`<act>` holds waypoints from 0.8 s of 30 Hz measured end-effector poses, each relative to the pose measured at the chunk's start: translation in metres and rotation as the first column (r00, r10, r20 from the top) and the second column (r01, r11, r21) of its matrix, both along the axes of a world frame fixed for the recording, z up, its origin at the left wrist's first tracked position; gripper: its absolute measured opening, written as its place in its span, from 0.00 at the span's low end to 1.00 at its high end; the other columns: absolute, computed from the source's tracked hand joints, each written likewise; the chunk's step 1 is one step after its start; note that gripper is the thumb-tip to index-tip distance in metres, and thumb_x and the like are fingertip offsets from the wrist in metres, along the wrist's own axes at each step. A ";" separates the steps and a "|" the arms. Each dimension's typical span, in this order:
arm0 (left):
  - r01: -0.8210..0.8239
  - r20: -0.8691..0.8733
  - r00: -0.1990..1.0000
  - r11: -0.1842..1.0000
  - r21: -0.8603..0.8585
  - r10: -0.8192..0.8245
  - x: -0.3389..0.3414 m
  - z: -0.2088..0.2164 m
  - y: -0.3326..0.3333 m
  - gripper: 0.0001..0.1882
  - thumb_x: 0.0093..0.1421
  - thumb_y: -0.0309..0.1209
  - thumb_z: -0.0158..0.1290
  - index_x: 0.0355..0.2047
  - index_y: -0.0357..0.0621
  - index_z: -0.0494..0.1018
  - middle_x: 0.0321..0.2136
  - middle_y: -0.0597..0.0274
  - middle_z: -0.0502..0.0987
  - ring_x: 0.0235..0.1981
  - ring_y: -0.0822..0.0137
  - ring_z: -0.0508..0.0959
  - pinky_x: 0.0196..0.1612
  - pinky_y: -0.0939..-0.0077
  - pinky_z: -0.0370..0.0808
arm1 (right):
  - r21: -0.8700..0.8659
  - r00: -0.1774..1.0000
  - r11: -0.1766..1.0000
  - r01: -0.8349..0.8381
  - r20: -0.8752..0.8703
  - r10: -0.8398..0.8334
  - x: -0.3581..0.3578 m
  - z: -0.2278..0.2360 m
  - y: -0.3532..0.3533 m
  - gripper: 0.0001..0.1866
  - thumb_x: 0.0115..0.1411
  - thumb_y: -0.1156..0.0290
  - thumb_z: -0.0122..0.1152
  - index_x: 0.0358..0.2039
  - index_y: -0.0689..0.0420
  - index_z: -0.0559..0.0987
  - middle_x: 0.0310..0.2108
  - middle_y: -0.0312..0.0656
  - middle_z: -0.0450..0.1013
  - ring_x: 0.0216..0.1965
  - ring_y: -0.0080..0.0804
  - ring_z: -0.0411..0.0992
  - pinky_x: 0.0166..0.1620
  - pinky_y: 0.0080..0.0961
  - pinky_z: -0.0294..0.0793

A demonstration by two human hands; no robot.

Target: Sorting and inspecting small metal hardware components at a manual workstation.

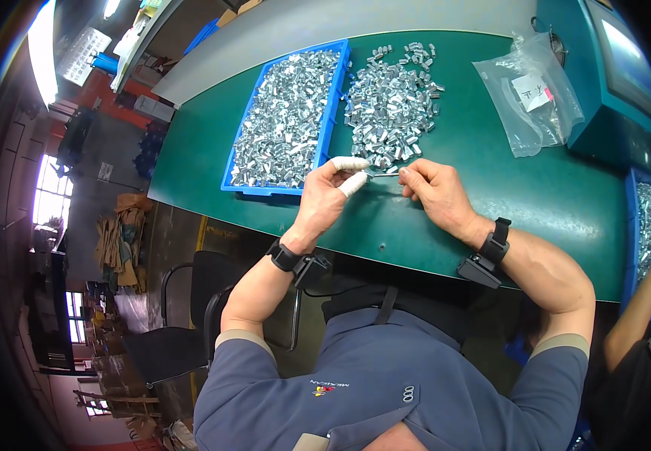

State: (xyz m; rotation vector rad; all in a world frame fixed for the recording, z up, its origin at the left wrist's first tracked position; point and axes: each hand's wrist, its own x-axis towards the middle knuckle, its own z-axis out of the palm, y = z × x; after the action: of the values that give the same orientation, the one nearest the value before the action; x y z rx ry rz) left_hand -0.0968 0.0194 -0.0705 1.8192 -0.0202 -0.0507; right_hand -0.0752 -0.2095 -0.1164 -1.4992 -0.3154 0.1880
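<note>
White coverings wrap the thumb and forefinger of my left hand (320, 201), which pinches a small silvery metal piece; most of it is hidden by the fingertips. My right hand (443, 199) is closed on a thin metal rod (387, 175), whose far end meets the piece at my left fingertips. Just beyond both hands lies a loose pile of small shiny metal parts (393, 113) on the green tabletop (461, 113). Left of the pile stands a blue tray (333, 113) filled with similar parts.
A clear plastic bag (525, 101) with a white label lies at the right, beside a teal machine (619, 83) with a screen. Another blue tray (629, 248) of parts sits at the right edge, near another person's arm (637, 316). A black chair (183, 338) stands behind left.
</note>
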 end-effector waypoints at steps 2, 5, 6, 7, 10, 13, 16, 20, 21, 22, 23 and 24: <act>-0.022 -0.007 1.000 0.998 -0.054 0.022 -0.001 -0.001 -0.004 0.11 0.65 0.24 0.62 0.48 0.39 0.80 0.39 0.64 0.83 0.39 0.75 0.81 0.45 0.81 0.78 | 0.040 1.000 0.999 -0.005 0.001 0.005 0.000 -0.003 0.001 0.16 0.71 0.62 0.58 0.34 0.61 0.83 0.23 0.34 0.78 0.24 0.18 0.70 0.30 0.21 0.71; 0.018 -0.072 0.997 0.991 -0.130 -0.028 0.001 -0.004 -0.002 0.10 0.65 0.24 0.62 0.47 0.40 0.80 0.38 0.64 0.83 0.37 0.74 0.81 0.44 0.79 0.78 | 0.153 1.000 0.988 0.016 -0.018 -0.014 0.001 -0.003 0.001 0.14 0.71 0.65 0.59 0.35 0.62 0.83 0.25 0.34 0.79 0.26 0.17 0.71 0.31 0.21 0.71; 0.019 -0.073 0.997 0.991 -0.129 -0.028 0.000 -0.004 -0.004 0.10 0.65 0.24 0.62 0.47 0.40 0.80 0.38 0.64 0.83 0.37 0.74 0.81 0.44 0.79 0.78 | 0.140 1.000 0.990 -0.004 -0.029 0.008 -0.001 0.000 0.001 0.12 0.72 0.66 0.58 0.38 0.62 0.83 0.28 0.34 0.79 0.28 0.17 0.72 0.33 0.19 0.72; 0.025 -0.074 0.997 0.988 -0.151 -0.036 -0.002 -0.004 -0.006 0.09 0.65 0.24 0.61 0.46 0.40 0.79 0.37 0.64 0.83 0.37 0.73 0.81 0.43 0.79 0.78 | 0.126 0.999 0.992 -0.025 -0.041 0.030 -0.001 0.002 0.001 0.12 0.72 0.68 0.58 0.41 0.63 0.83 0.30 0.35 0.79 0.30 0.16 0.73 0.36 0.17 0.73; 0.063 -0.071 0.994 0.980 -0.188 -0.078 -0.006 -0.007 -0.015 0.08 0.65 0.24 0.61 0.45 0.40 0.79 0.37 0.63 0.83 0.36 0.73 0.81 0.42 0.78 0.78 | 0.008 0.998 0.998 -0.066 0.020 0.066 -0.002 0.006 -0.003 0.12 0.72 0.67 0.58 0.41 0.64 0.83 0.29 0.35 0.79 0.29 0.16 0.72 0.35 0.17 0.73; 0.083 -0.068 0.993 0.977 -0.195 -0.098 -0.007 -0.010 -0.023 0.08 0.65 0.24 0.62 0.44 0.40 0.78 0.37 0.63 0.83 0.36 0.73 0.81 0.42 0.79 0.78 | 0.028 0.999 0.999 -0.041 -0.015 0.042 -0.008 0.007 -0.002 0.14 0.71 0.65 0.59 0.35 0.62 0.84 0.24 0.33 0.78 0.24 0.17 0.70 0.29 0.20 0.70; 0.039 -0.085 0.995 0.981 -0.190 -0.056 -0.010 -0.009 -0.034 0.07 0.65 0.24 0.61 0.43 0.39 0.78 0.36 0.65 0.82 0.35 0.76 0.80 0.41 0.80 0.76 | 0.005 1.000 1.000 -0.018 -0.005 0.018 -0.003 0.006 -0.002 0.15 0.71 0.63 0.59 0.35 0.62 0.83 0.22 0.33 0.77 0.24 0.17 0.69 0.28 0.21 0.70; 0.049 -0.043 0.997 0.980 -0.193 -0.059 -0.008 -0.016 -0.030 0.08 0.65 0.23 0.61 0.43 0.39 0.78 0.36 0.65 0.82 0.35 0.76 0.80 0.41 0.81 0.76 | 0.012 1.000 1.000 -0.023 0.000 0.023 -0.003 0.001 -0.001 0.16 0.71 0.61 0.59 0.34 0.62 0.83 0.22 0.33 0.77 0.24 0.17 0.69 0.28 0.21 0.69; 0.057 -0.032 0.997 0.978 -0.200 -0.065 -0.009 -0.016 -0.027 0.08 0.65 0.23 0.62 0.43 0.39 0.78 0.36 0.65 0.82 0.35 0.76 0.80 0.41 0.81 0.76 | 0.013 0.999 0.999 -0.036 -0.006 0.036 -0.004 0.003 -0.001 0.17 0.72 0.60 0.58 0.33 0.61 0.83 0.22 0.33 0.77 0.23 0.17 0.69 0.28 0.20 0.69; 0.054 -0.029 0.998 0.979 -0.199 -0.061 -0.009 -0.015 -0.023 0.08 0.65 0.23 0.62 0.43 0.39 0.78 0.36 0.65 0.82 0.35 0.76 0.80 0.41 0.81 0.76 | 0.014 0.999 0.999 -0.048 -0.012 0.048 -0.004 0.004 -0.001 0.18 0.72 0.59 0.58 0.32 0.61 0.83 0.22 0.33 0.77 0.23 0.16 0.69 0.27 0.20 0.69; 0.077 -0.002 0.997 0.981 -0.176 -0.078 -0.009 -0.014 -0.019 0.08 0.65 0.23 0.62 0.44 0.39 0.78 0.36 0.65 0.82 0.36 0.76 0.80 0.41 0.80 0.77 | 0.014 0.999 0.999 -0.052 -0.010 0.052 -0.004 0.005 0.000 0.18 0.72 0.59 0.58 0.32 0.61 0.83 0.22 0.33 0.77 0.23 0.16 0.69 0.27 0.20 0.69; 0.099 0.025 0.995 0.983 -0.153 -0.097 -0.009 -0.011 -0.014 0.08 0.65 0.24 0.62 0.44 0.39 0.78 0.37 0.65 0.83 0.37 0.75 0.81 0.42 0.79 0.78 | 0.029 0.998 0.999 -0.035 -0.049 0.037 -0.004 0.005 -0.002 0.19 0.73 0.58 0.57 0.31 0.61 0.83 0.22 0.33 0.76 0.23 0.16 0.69 0.27 0.19 0.68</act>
State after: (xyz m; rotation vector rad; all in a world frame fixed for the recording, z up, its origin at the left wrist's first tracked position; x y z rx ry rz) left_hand -0.1055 0.0052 -0.0817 1.6630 -0.1227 -0.1006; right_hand -0.0793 -0.2114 -0.1116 -1.4590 -0.3040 0.2484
